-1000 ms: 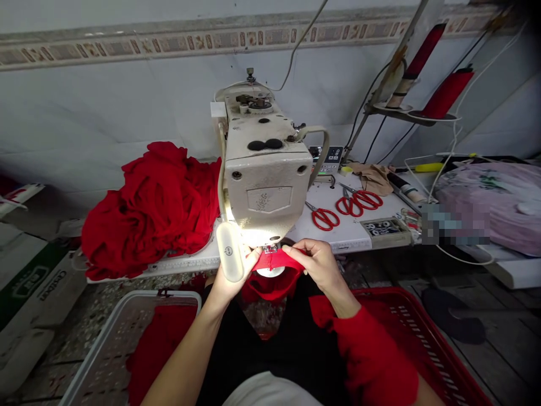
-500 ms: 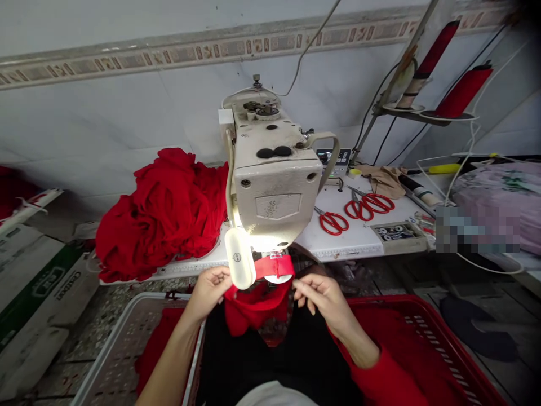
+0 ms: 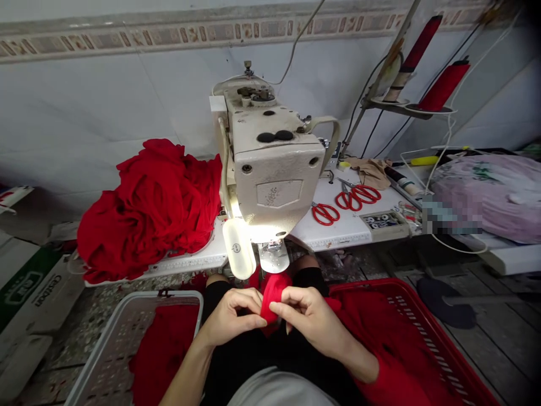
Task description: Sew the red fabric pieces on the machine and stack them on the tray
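Observation:
Between my two hands, above my lap, is a piece of red fabric [image 3: 273,293] with a folded band edge. My left hand [image 3: 236,313] pinches its left side with thumb and fingers. On the other side my right hand [image 3: 310,316] grips the band, its thumb on top. The sewing machine [image 3: 276,186] stands just beyond, its needle area over a shiny plate [image 3: 273,257] that has no cloth on it. A lit lamp [image 3: 239,248] hangs at the machine's left. The lower part of the fabric is hidden behind my hands.
A heap of red cloth [image 3: 156,203] lies left of the machine. Red-handled scissors [image 3: 325,214] and a small parts tray [image 3: 384,224] are on the right. A white basket [image 3: 120,316] and a red basket [image 3: 418,299] flank my legs. Thread cones [image 3: 443,87] stand at upper right.
The red fabric has come off the machine's plate toward my lap. Both hands have moved closer together and lower, and now bunch the band between them. The view has shifted slightly.

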Demonstrator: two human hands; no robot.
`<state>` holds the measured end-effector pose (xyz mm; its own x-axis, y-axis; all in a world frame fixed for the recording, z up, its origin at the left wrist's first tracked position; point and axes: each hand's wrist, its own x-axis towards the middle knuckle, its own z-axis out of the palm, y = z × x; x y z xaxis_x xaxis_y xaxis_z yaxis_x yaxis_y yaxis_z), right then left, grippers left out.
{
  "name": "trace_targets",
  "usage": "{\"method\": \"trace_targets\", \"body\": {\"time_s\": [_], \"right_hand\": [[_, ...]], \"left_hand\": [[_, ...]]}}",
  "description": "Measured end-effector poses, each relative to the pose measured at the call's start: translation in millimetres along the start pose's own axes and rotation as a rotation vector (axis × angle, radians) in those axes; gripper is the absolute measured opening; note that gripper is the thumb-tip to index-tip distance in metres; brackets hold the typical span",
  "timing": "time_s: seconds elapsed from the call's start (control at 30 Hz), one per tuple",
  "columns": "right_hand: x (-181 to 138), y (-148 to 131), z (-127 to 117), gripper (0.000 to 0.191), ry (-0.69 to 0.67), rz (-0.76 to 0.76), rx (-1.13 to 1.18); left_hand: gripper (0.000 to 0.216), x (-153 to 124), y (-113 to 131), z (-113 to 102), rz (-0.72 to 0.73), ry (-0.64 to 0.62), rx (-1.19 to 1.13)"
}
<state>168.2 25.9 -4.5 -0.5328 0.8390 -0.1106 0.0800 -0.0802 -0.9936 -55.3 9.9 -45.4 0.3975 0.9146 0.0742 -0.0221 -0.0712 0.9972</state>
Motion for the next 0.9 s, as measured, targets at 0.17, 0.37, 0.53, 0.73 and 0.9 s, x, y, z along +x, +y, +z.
{"method": "trace_targets", "body": {"time_s": [0.17, 0.37, 0.53, 0.73, 0.9], "right_hand": [[-8, -1, -8, 0.033, -0.246, 0.134, -0.109], [-4, 3, -39, 0.026, -0.268, 0.058, -0.275], [8, 22, -48, 0.031, 0.006, 0.034, -0.058], [16, 24, -41, 0.031, 0.136, -0.014, -0.006], [13, -3, -36, 0.022, 0.303, -0.285, -0.290]], "left_hand": [[0.023, 6, 15, 9, -0.003, 0.035, 0.073], [0.029, 17, 23, 18, -0.125, -0.239, 0.225], [0.028, 16, 20, 14, -0.215, 0.094, 0.166], [0.026, 14, 17, 14, -0.038, 0.300, 0.255], [0.024, 16, 22, 8, 0.135, 0.337, 0.555]]}}
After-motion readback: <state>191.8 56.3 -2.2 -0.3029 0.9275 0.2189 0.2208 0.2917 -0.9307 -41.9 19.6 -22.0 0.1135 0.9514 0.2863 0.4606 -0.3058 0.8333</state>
